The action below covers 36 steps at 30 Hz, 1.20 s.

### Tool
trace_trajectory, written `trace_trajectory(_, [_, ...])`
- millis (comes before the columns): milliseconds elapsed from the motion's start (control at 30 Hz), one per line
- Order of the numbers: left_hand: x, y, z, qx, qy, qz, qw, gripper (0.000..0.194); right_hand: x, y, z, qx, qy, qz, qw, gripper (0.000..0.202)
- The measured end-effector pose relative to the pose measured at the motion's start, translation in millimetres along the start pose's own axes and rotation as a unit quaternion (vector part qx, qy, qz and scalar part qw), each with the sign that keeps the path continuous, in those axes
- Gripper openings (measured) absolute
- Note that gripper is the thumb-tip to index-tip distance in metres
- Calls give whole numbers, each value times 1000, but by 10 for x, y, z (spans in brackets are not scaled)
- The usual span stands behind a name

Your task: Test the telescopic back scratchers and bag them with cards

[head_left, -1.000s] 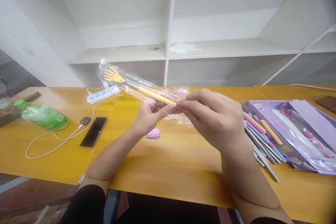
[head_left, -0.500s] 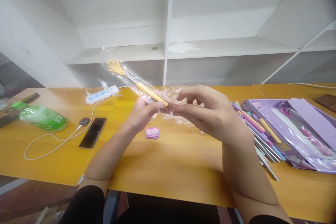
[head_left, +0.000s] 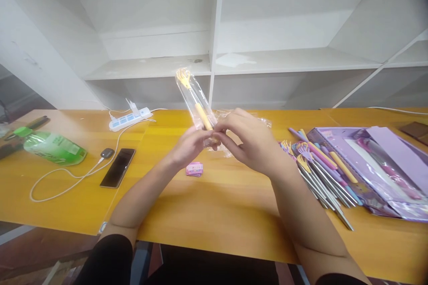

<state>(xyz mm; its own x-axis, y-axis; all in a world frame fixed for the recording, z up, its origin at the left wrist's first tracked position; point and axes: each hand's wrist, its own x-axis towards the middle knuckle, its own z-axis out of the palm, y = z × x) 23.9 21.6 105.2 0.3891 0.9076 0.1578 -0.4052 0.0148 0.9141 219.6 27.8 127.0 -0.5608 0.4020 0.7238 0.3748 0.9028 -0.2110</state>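
Observation:
A yellow back scratcher (head_left: 202, 115) with a claw head and metal shaft lies inside a clear plastic sleeve (head_left: 191, 102), tilted with its claw up and away from me. My left hand (head_left: 191, 146) is closed around the sleeve's lower end, thumb against the handle's bottom. With thumb and fingers pinched, my right hand (head_left: 245, 140) grips the near end of the same sleeve. Between my forearms sits a small stack of pink cards (head_left: 194, 169). Crumpled clear plastic bags (head_left: 227, 118) lie behind my hands, partly hidden.
Several loose back scratchers (head_left: 321, 164) are piled at the right, against a purple box (head_left: 368, 205) holding a pink item in plastic. On the left are a black phone (head_left: 117, 168), a green bottle (head_left: 53, 147), and a white power strip (head_left: 130, 119) with cables. White shelving (head_left: 294, 60) stands behind the table.
The sleeved back scratcher has swung to a steeper angle, its claw moving right. My right hand has shifted left and closed on the sleeve's end, uncovering more of the pile.

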Motion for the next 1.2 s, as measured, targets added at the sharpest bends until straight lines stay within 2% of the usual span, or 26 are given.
trace_trajectory(100, [21, -32, -12, -7, -6, 2, 1000, 21, 1, -27, -20, -14, -20, 38, 999, 7])
trace_trajectory(200, [35, -55, -37, 1, -16, 3, 1000, 36, 10, -32, -40, -14, -31, 64, 997, 8])
trace_trajectory(267, [30, -70, -65, 39, -19, 11, 999, 40, 13, -27, -47, -11, -33, 69, 997, 10])
trace_trajectory(467, [-33, -72, -147, 186, -34, 38, 981, 35, -3, -1, -40, -10, -38, 85, 996, 10])
trace_trajectory(567, [-43, -54, -169, 213, -36, 44, 975, 34, -15, 22, -30, -1, -22, 80, 997, 10])
trace_trajectory(767, [-37, -1, -188, 175, -54, 37, 982, 31, -19, 63, 3, 14, -3, 80, 997, 14])
trace_trajectory(867, [-43, 62, -189, 219, -62, 45, 973, 34, -22, 95, 36, 65, 36, 116, 990, 16])
trace_trajectory(933, [-47, 97, -188, 231, -58, 53, 970, 36, -26, 122, 50, 111, 58, 159, 979, 24])
trace_trajectory(1033, [-53, 122, -178, 224, -39, 61, 972, 38, -29, 156, 42, 156, 22, 205, 966, 32])
trace_trajectory(1133, [-63, 133, -158, 238, -24, 72, 968, 34, -24, 164, 16, 168, -39, 201, 964, 46])
trace_trajectory(1200, [-71, 140, -148, 250, -18, 83, 965, 32, -17, 152, 3, 177, -52, 195, 963, 54])
